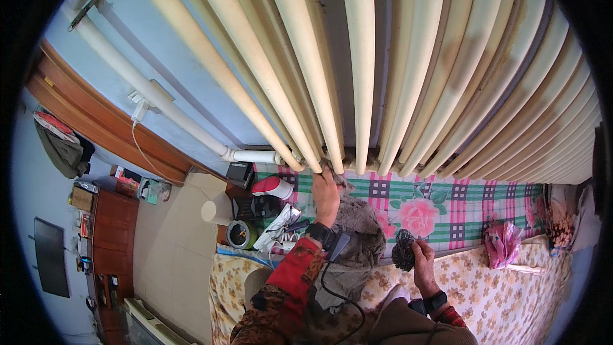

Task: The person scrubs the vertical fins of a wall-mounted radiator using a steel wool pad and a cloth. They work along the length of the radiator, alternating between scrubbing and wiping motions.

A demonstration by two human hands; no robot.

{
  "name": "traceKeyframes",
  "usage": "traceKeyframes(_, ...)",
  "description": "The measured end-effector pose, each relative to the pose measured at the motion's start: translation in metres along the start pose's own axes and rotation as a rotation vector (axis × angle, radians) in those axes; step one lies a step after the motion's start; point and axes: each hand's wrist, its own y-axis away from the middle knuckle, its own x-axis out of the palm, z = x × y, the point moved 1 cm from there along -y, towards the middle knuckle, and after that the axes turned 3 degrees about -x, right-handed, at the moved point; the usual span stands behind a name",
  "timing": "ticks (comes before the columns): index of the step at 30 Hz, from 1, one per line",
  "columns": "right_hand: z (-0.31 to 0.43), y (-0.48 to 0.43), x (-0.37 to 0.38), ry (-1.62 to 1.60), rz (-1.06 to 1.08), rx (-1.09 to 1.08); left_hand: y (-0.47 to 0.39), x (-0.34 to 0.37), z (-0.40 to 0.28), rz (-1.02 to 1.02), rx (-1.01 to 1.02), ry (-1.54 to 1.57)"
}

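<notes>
My left hand reaches up to the foot of a cream column radiator. Its fingers close on a grey rag, part of which pokes out beside them; the fingertips are partly hidden between two columns. Lower down, my right hand pinches a dark, wiry clump resembling a steel-wool scourer, held apart from the radiator. Between my hands lies a crumpled grey-brown cloth. A black cable with a grey end piece runs past my left wrist.
Under the radiator spreads a checked, rose-print cloth. A pink plastic bag lies right, on a floral cover. Left are a power strip, a green-rimmed pot, a red-and-white object and a white cylinder. A heating pipe follows the wall.
</notes>
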Motion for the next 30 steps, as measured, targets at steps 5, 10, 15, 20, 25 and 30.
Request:
traceKeyframes(5,-0.003,-0.001,-0.003,0.004,0.022,-0.024,0.013,-0.029,0.022,-0.019,-0.103,0.092)
traceKeyframes(10,-0.01,0.0,-0.006,-0.041,-0.013,-0.029,0.003,-0.038,0.012,0.025,-0.248,0.623)
traceKeyframes(15,-0.012,0.001,-0.002,-0.033,0.012,-0.028,-0.014,-0.024,0.001,0.014,-0.504,0.955)
traceKeyframes(20,-0.01,0.002,0.006,-0.032,0.005,0.028,-0.001,-0.028,-0.001,0.1,-0.611,0.74)
traceKeyframes(25,-0.008,0.005,0.009,-0.027,0.046,0.01,0.041,-0.013,-0.018,0.168,-0.288,0.511)
traceKeyframes(30,-0.011,0.004,0.006,-0.052,0.03,-0.023,0.065,0.001,-0.026,0.256,-0.157,0.616)
